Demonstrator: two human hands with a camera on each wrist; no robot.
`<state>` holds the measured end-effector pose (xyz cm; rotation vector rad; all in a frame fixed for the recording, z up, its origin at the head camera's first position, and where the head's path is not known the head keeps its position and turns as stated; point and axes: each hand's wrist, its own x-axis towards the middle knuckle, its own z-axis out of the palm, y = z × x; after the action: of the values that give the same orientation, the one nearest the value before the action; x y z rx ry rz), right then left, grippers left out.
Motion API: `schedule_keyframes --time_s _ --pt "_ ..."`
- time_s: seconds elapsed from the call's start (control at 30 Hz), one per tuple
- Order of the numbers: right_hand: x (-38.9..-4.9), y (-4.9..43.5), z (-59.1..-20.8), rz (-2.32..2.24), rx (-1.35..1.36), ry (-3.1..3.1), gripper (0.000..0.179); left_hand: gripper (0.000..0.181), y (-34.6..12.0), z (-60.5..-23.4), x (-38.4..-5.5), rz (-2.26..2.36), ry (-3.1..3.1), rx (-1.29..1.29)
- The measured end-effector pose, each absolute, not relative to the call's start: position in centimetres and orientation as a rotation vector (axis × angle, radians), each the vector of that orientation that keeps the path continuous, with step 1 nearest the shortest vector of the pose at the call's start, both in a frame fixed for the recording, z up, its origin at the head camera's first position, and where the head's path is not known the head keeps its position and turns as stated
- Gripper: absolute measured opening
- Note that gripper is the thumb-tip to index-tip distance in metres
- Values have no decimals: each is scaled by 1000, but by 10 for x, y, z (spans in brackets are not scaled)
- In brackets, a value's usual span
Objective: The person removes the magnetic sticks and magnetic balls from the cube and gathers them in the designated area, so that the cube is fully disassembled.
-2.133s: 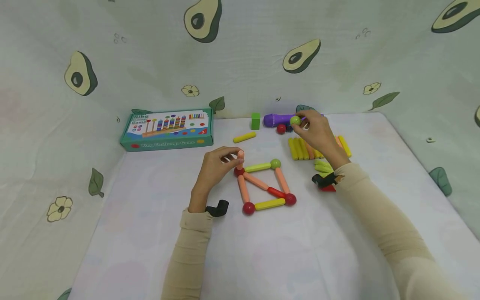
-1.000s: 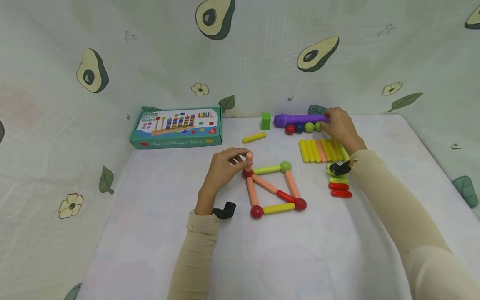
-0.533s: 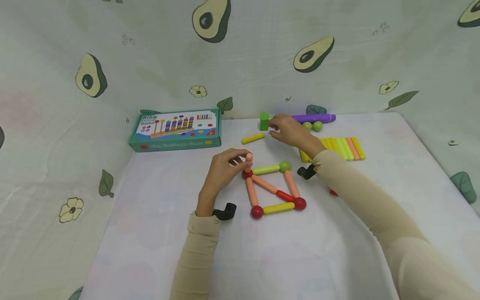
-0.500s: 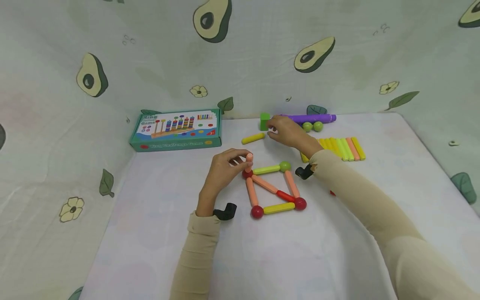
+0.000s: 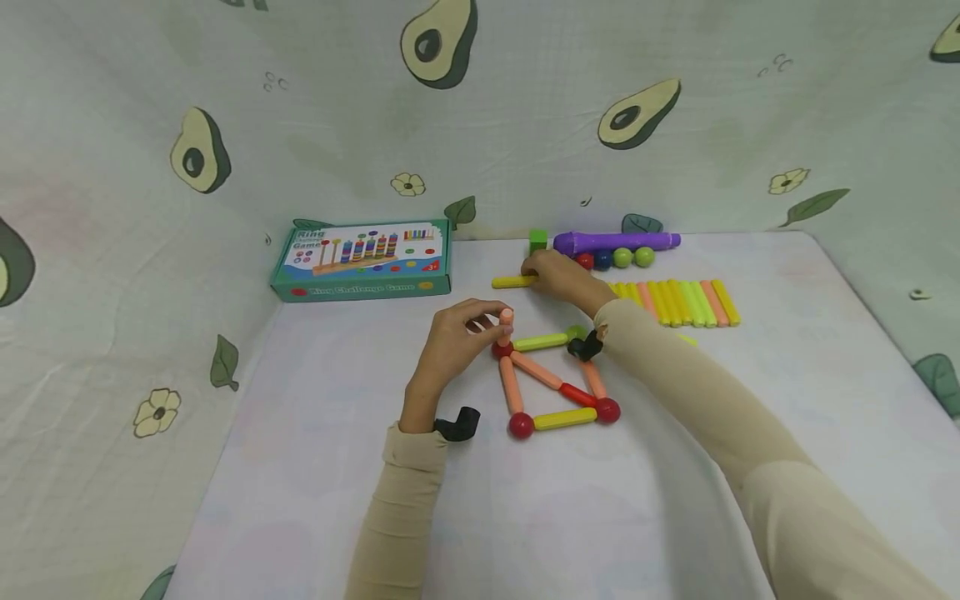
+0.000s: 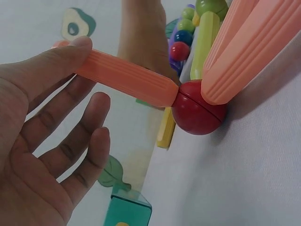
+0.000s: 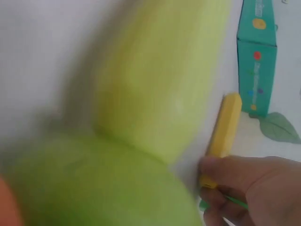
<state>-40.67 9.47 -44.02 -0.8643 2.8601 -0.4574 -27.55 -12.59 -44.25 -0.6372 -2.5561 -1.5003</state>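
Note:
My left hand point(image 5: 453, 346) pinches a salmon magnetic rod point(image 6: 129, 80) between thumb and fingers. The rod stands upright on a red ball point(image 6: 198, 110), a corner of a flat four-sided frame of rods and balls lying on the cloth. A salmon-and-red diagonal point(image 5: 538, 372) crosses the frame. Other corners are two red balls point(image 5: 521, 426) and a green ball point(image 7: 103, 183), partly hidden by the right wrist in the head view. Beyond the frame, my right hand point(image 5: 564, 277) pinches the near end of a lone yellow rod point(image 7: 225, 127), close to a green block point(image 5: 538, 241).
Behind the right hand lies a purple tube point(image 5: 622, 242) with red, blue and green balls point(image 5: 644, 257) along it. Several yellow, salmon and lime rods point(image 5: 678, 302) lie in a row at right. A game box point(image 5: 363, 260) sits back left.
The right hand has set its green ball down by the purple tube, moved left past the balls and taken hold of the yellow rod. The left hand still holds the upright rod.

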Motion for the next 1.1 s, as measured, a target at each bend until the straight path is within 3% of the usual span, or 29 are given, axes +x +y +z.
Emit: schedule_keyframes --time_s 0.53,1.1 --pt "-346 159 -404 -700 -707 3137 19 31 -126 -443 -277 -1520 -2531 -672" --pt "-308 199 -427 -443 -643 3268 23 32 -123 -442 -275 -1491 -2552 -659"
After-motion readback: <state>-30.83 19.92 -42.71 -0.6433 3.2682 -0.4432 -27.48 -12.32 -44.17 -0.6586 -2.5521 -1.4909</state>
